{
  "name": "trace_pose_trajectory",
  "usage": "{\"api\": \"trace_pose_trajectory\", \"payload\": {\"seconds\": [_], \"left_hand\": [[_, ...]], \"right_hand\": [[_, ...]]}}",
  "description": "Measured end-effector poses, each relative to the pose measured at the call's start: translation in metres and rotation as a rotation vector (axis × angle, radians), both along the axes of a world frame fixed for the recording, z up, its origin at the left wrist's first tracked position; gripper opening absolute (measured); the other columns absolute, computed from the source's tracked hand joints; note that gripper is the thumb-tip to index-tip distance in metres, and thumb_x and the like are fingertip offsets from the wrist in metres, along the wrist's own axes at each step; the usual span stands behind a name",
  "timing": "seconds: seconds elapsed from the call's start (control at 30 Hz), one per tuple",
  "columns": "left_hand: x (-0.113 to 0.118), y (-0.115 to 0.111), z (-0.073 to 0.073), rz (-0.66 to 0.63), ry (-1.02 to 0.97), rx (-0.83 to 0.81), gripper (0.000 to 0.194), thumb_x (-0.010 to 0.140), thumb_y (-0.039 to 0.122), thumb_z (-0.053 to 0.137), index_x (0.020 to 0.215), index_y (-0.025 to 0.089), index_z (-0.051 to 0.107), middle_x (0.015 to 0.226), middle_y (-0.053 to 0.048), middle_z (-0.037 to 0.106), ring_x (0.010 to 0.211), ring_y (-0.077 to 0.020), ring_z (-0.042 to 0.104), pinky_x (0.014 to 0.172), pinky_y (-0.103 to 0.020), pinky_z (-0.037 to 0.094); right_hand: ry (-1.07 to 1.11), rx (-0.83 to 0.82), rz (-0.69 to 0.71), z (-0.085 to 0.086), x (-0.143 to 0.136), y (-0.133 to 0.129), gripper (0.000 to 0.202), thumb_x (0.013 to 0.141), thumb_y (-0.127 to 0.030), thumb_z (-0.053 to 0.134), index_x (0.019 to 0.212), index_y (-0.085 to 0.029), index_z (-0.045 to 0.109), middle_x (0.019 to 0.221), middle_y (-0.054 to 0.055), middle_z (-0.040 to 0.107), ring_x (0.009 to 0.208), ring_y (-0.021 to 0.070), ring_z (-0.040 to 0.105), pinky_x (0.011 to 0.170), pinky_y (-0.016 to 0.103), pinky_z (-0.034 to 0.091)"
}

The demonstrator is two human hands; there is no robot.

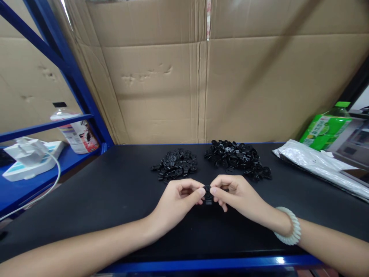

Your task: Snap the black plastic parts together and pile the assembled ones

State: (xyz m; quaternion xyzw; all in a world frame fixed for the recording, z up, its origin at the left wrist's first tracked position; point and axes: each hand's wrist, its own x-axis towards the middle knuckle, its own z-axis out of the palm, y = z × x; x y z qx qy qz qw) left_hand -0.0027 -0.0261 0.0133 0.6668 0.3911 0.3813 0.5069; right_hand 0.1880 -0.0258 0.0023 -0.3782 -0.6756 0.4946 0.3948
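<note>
Between my two hands is a small round black plastic part (208, 195) with a short tab at its lower edge. My left hand (184, 196) pinches its left side between thumb and fingers. On the other side, my right hand (232, 192) grips it the same way, with some fingertips curled below. Both hands are over the middle of the black table (123, 204). Just beyond the left hand lies a pile of black round parts with holes (175, 163). A larger heap of similar black parts (236, 157) sits behind the right hand.
A silvery plastic bag (317, 161) lies at the right, before a green bottle (325, 127). On the blue shelf (17, 192) at left are a white power strip (34, 163) with plugs and a labelled bottle (76, 132). Cardboard (155, 88) walls the back.
</note>
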Motion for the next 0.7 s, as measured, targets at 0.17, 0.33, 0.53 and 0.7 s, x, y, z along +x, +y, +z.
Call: {"api": "trace_pose_trajectory", "payload": {"seconds": [0.17, 0.33, 0.53, 0.7], "left_hand": [[-0.017, 0.023, 0.006, 0.212, 0.223, 0.424, 0.019, 0.084, 0.027, 0.061, 0.091, 0.015, 0.074, 0.082, -0.005, 0.072, 0.074, -0.0176, 0.064, 0.068, -0.027, 0.049], [-0.038, 0.054, 0.014, 0.409, 0.475, 0.753, 0.026, 0.084, 0.024, 0.06, 0.106, 0.015, 0.07, 0.091, -0.006, 0.067, 0.069, -0.0157, 0.059, 0.063, -0.027, 0.048], [-0.026, 0.037, 0.001, 0.205, 0.5, 0.856, 0.029, 0.084, 0.017, 0.056, 0.111, 0.019, 0.065, 0.104, -0.007, 0.065, 0.088, -0.0179, 0.061, 0.08, -0.031, 0.051], [-0.016, 0.012, -0.004, 0.021, 0.499, 0.855, 0.029, 0.086, 0.015, 0.053, 0.113, 0.019, 0.063, 0.107, -0.007, 0.064, 0.098, -0.0193, 0.06, 0.088, -0.033, 0.049]], "right_hand": [[-0.059, 0.02, -0.015, 0.0, 0.006, 0.004, 0.028, 0.09, -0.04, 0.053, 0.086, -0.015, 0.064, 0.068, 0.0, 0.057, 0.05, 0.0077, 0.051, 0.046, 0.019, 0.044], [-0.256, 0.119, -0.034, 0.004, 0.007, -0.002, 0.023, 0.091, -0.032, 0.05, 0.083, -0.015, 0.064, 0.066, -0.001, 0.057, 0.049, 0.0072, 0.046, 0.046, 0.019, 0.036], [-0.666, 0.4, -0.072, 0.003, 0.011, -0.001, 0.013, 0.086, -0.018, 0.051, 0.083, -0.018, 0.063, 0.056, -0.004, 0.054, 0.051, 0.0098, 0.047, 0.052, 0.021, 0.035], [-0.996, 0.456, -0.413, 0.008, 0.038, 0.022, 0.023, 0.086, -0.019, 0.047, 0.099, -0.017, 0.066, 0.056, 0.0, 0.058, 0.054, 0.0164, 0.056, 0.056, 0.027, 0.038]]}}
